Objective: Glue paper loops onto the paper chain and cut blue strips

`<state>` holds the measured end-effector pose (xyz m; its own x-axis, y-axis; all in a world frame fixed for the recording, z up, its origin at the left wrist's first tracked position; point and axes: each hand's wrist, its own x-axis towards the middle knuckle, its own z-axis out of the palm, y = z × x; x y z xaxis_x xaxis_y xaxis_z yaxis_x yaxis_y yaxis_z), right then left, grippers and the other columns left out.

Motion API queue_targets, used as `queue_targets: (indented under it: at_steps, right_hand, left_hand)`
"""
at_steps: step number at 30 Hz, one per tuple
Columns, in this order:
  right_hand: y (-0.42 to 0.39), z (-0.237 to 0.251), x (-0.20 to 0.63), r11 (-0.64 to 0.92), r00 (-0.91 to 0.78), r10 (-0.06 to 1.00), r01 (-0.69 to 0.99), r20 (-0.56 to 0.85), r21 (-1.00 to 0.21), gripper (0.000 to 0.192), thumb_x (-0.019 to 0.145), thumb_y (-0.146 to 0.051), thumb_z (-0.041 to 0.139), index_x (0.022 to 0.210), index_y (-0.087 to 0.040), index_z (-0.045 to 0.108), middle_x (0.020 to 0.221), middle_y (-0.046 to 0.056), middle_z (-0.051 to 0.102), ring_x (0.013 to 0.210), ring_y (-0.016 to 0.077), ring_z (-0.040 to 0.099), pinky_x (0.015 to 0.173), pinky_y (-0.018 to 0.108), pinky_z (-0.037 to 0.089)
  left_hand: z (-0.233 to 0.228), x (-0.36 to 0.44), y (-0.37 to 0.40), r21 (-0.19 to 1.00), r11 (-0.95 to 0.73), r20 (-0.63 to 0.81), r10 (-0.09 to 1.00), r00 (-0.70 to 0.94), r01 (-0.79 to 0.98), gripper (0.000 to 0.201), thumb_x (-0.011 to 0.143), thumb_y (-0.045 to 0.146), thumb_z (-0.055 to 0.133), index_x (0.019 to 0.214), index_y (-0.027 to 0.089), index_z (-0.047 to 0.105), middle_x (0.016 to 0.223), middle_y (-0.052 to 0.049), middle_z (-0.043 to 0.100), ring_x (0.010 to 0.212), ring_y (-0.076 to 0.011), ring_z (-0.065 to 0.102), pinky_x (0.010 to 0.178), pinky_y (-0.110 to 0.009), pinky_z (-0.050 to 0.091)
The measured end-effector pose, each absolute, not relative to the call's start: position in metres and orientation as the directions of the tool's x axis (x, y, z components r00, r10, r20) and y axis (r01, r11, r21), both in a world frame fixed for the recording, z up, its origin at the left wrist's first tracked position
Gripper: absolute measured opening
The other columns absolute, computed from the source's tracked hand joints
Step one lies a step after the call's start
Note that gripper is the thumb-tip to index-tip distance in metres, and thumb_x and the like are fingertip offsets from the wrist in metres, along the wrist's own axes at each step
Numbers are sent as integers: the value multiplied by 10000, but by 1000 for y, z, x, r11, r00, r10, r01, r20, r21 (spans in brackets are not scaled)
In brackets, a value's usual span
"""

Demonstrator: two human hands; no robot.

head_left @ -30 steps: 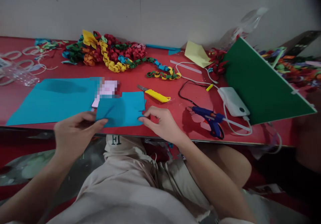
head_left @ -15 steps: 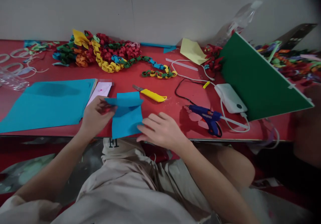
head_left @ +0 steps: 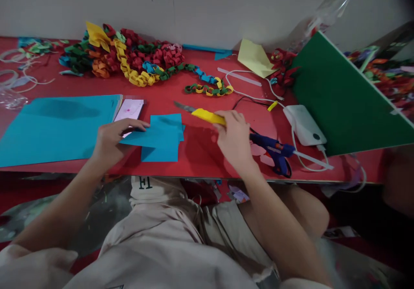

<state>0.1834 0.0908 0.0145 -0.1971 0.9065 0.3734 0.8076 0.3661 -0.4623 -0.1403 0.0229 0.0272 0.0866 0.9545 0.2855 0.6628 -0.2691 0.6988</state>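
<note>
My right hand is closed round the yellow handle of a utility knife, with its blade out and pointing left over the table. My left hand pinches the left end of a blue paper piece. That piece lies across other blue paper near the table's front edge, their outlines partly merged. Just behind my left hand is a phone with a lit screen. A large stack of blue sheets lies to the left.
A blue glue gun lies right of my right hand, beside a white power bank and its cable. A green board leans at the right. Colourful paper chains are heaped at the back, on the red table.
My right hand has left the blue paper and picked up the utility knife from the table. The blue paper piece that my left hand holds has come down flatter over the other paper.
</note>
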Motion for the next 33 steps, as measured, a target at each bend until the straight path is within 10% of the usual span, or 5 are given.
queue_targets:
  at_steps: [12, 17, 25, 33]
  right_hand:
    - [62, 21, 206, 525, -481, 851, 800, 212, -292, 387, 894, 13, 462, 1172, -202, 623, 1204, 131, 703, 1116, 320, 621, 906, 454, 448]
    - [52, 19, 198, 580, -560, 813, 800, 156, -151, 425, 950, -23, 447, 1310, -188, 602, 1234, 154, 674, 1141, 335, 586, 983, 500, 386]
    - [57, 17, 190, 627, -613, 779, 768, 131, -135, 249, 1012, -323, 626, 1209, -173, 648, 1209, 123, 681, 1126, 312, 602, 983, 466, 385]
    - [41, 25, 192, 701, -685, 710, 670, 164, -244, 184, 992, -260, 615, 1154, -179, 647, 1113, 104, 711, 1043, 266, 661, 879, 381, 467]
  left_hand:
    - [23, -154, 36, 661, -340, 211, 940, 268, 669, 176, 948, 272, 563, 1020, 209, 710, 1257, -100, 767, 1233, -279, 711, 1047, -425, 574]
    - [33, -158, 35, 414, -457, 257, 888, 381, 787, 332, 963, 184, 404, 887, 260, 718, 1380, -4, 712, 1351, -245, 627, 1135, -468, 532]
    - [2, -73, 8, 137, -351, 182, 928, 324, 926, 526, 1073, 386, 443, 1558, 189, 484, 1696, -159, 359, 1574, -377, 344, 1228, -635, 381]
    - [-2, -99, 7, 349, -445, 93, 892, 442, 824, 430, 1083, 274, 363, 1427, 292, 620, 1683, -54, 410, 1592, -275, 334, 1304, -598, 279]
